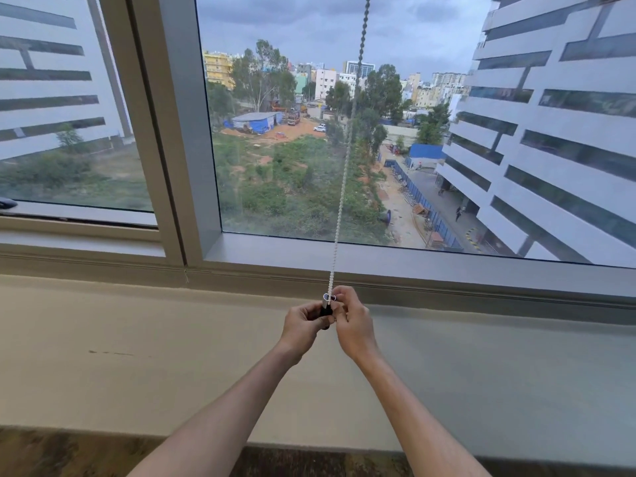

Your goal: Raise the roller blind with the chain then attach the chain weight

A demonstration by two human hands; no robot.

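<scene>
Window (309,166): the glass is bare over the whole view and no blind fabric shows, so I judge that the blind is already raised and the first step is finished.
Sill (137,339): a wide pale ledge below the frame; the two hands work just above it, near its back edge.
Chain (340,201): a bead chain that hangs from above the top of the picture, slightly slanted, down to the hands; it looks taut, and its lower end goes into the weight.
Left hand (303,327): it is closed around the lower part of the weight and holds it upright, with the fingers curled on the dark body.
Right hand (352,321): thumb and forefinger are pinched together at the top of the weight, where the chain meets it; if they press the beads or the clip itself, I cannot tell.
Weight (326,307): a small dark piece with a pale clear top, between the two hands, partly hidden by the fingers.
Step in hand: attaching the weight to the chain, I believe.
Next move: probably the beads must sit fully in the slot and the top must close on them; this needs a steady left hand and a fine push from the right fingertips.
</scene>
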